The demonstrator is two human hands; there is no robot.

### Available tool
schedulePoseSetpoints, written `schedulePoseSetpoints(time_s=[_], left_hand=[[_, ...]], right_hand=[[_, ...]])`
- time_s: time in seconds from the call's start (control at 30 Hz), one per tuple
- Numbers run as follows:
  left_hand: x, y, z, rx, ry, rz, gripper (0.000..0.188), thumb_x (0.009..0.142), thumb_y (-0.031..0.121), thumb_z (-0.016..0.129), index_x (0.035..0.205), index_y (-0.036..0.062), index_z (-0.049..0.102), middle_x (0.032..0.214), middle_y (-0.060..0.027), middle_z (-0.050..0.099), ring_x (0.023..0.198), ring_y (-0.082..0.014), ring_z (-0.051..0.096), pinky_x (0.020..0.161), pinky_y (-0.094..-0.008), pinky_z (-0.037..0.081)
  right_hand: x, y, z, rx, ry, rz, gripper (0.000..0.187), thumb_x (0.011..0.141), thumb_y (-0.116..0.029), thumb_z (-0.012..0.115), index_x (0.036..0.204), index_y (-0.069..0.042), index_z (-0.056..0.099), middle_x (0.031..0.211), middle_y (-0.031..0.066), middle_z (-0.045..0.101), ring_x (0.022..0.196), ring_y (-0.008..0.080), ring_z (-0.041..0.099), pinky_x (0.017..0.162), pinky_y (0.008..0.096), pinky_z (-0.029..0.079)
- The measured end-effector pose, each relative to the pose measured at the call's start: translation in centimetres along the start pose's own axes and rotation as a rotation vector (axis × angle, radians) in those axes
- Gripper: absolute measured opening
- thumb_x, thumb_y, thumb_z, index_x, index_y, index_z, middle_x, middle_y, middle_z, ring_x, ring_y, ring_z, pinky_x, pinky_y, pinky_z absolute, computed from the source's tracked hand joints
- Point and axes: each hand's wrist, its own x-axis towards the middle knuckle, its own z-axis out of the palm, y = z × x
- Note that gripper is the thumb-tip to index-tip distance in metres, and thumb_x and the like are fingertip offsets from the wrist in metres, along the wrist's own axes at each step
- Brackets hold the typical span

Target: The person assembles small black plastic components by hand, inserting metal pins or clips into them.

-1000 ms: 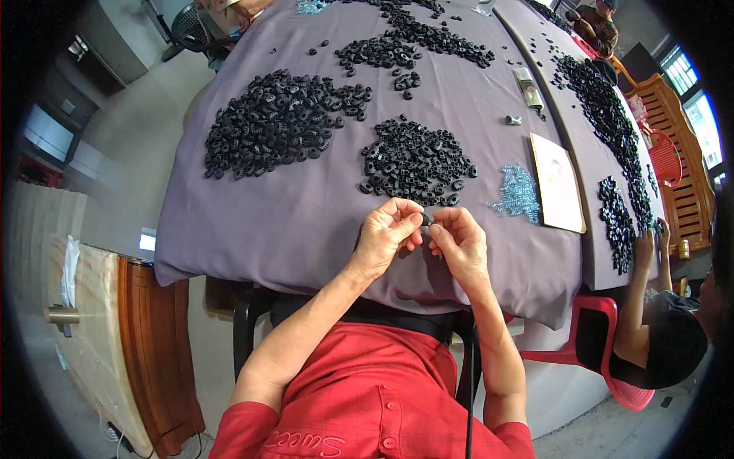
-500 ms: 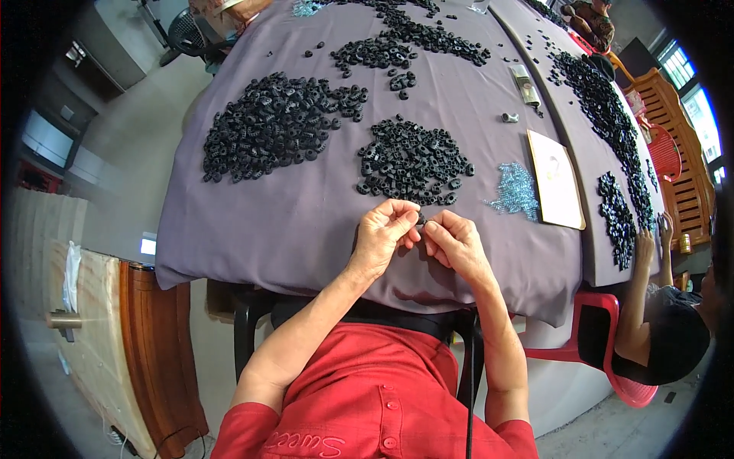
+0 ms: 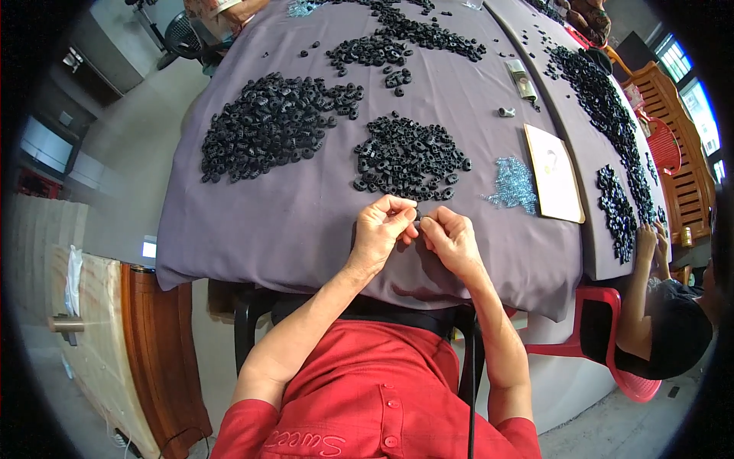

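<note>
My left hand (image 3: 381,232) is closed, pinching a small black plastic part (image 3: 417,216) between thumb and fingertips. Beside it my right hand (image 3: 453,240) is also closed in a pinch, its fingertips meeting the left ones at that part. Whatever sits in the right pinch is too small to make out. Both hands are over the near side of the cloth-covered table (image 3: 252,229). Just beyond them lies a pile of small black ring-like parts (image 3: 411,157). To its left is a bigger heap of black ribbed parts (image 3: 264,126).
Right of my hands are a pile of tiny bluish, shiny pieces (image 3: 514,185) and a pale flat board (image 3: 554,174). A tube (image 3: 522,79) and a small whitish fitting (image 3: 506,112) lie farther back. At right, a co-worker (image 3: 673,329) reaches toward more black parts (image 3: 616,214).
My two hands stay together in nearly the same pinch, with only slight finger movement. The whole view has shifted a little. The co-worker's hands at right have moved slightly.
</note>
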Motion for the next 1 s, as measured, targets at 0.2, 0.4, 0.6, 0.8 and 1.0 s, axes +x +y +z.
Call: schedulePoseSetpoints(time_s=[0.2,0.4,0.6,0.8,1.0], left_hand=[[-0.2,-0.4,0.3,0.048,0.028,0.054,0.010,0.084,0.010,0.061,0.092,0.0041,0.060,0.063,-0.0037,0.059,0.051,-0.0086,0.054,0.046,-0.0198,0.042],[-0.2,-0.5,0.8,0.097,0.071,0.094,0.010,0.084,0.010,0.061,0.090,0.0025,0.059,0.062,-0.0035,0.060,0.050,-0.0080,0.054,0.045,-0.0195,0.042],[-0.2,-0.6,0.7,0.058,0.062,0.084,0.012,0.084,0.010,0.061,0.093,0.0025,0.059,0.065,-0.0054,0.061,0.052,-0.0102,0.056,0.046,-0.0208,0.043],[0.3,-0.1,-0.2,-0.133,-0.025,-0.015,0.013,0.086,0.012,0.060,0.095,0.0030,0.059,0.069,-0.0029,0.059,0.054,-0.0094,0.055,0.051,-0.0194,0.044],[0.4,0.9,-0.2,-0.166,-0.073,-0.085,0.029,0.084,0.007,0.061,0.110,0.0043,0.048,0.076,-0.0007,0.057,0.054,-0.0063,0.051,0.047,-0.0177,0.041]], right_hand=[[-0.1,-0.3,0.3,-0.057,0.019,-0.036,0.018,0.087,-0.013,0.052,0.074,-0.001,0.054,0.056,-0.0018,0.049,0.051,0.0037,0.042,0.046,0.0205,0.033],[0.0,-0.2,0.2,-0.041,0.019,-0.031,0.018,0.087,-0.012,0.052,0.073,-0.002,0.053,0.056,-0.0014,0.050,0.051,0.0041,0.043,0.046,0.0207,0.033],[-0.1,0.1,0.3,-0.003,0.023,-0.032,0.018,0.087,-0.012,0.052,0.073,0.000,0.054,0.055,0.0016,0.052,0.050,0.0070,0.047,0.046,0.0233,0.037],[-0.4,-0.3,0.7,-0.018,0.032,-0.061,0.017,0.087,-0.013,0.052,0.078,0.001,0.055,0.056,0.0052,0.055,0.052,0.0096,0.052,0.050,0.0254,0.042],[-0.6,0.3,0.3,0.151,0.014,-0.107,0.023,0.078,-0.007,0.066,0.097,0.000,0.054,0.078,0.0030,0.060,0.059,0.0079,0.052,0.054,0.0221,0.043]])
